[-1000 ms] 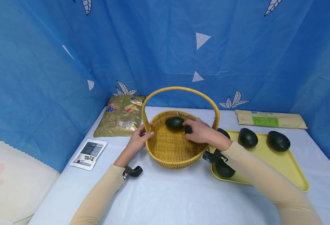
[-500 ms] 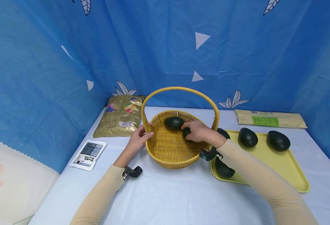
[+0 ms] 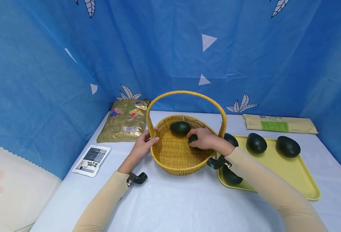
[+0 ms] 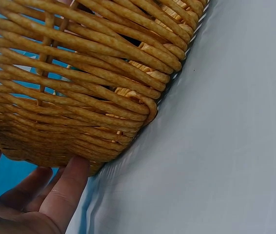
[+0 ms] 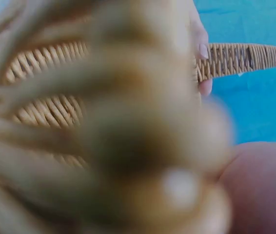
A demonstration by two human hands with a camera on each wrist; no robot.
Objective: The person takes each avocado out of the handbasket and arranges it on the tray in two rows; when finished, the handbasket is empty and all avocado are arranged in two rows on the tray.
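A yellow woven basket (image 3: 170, 161) with a tall arched handle stands on the white tablecloth. My left hand (image 3: 143, 143) grips its left rim near the foot of the handle, thumb towards the inside. In the left wrist view the fingers (image 4: 65, 195) press against the outer weave. Inside the basket my right hand (image 3: 204, 139) holds a dark green avocado (image 3: 192, 138), mostly covered by the fingers. A second avocado (image 3: 180, 128) lies just beyond it at the back of the basket. Blurred wicker fills much of the right wrist view, with the left hand's fingertips (image 5: 204, 51) behind at the handle.
Right of the basket, a yellow tray (image 3: 277, 170) bears several avocados, partly under the right forearm. A gold foil bag (image 3: 122, 122) and a white pouch (image 3: 91, 160) lie on the left. A long beige packet (image 3: 280, 124) lies behind the tray, before a blue curtain (image 3: 170, 48).
My right hand has shifted slightly nearer and lower inside the basket, with the avocado. The left hand keeps its grip on the rim, and the basket stays in place.
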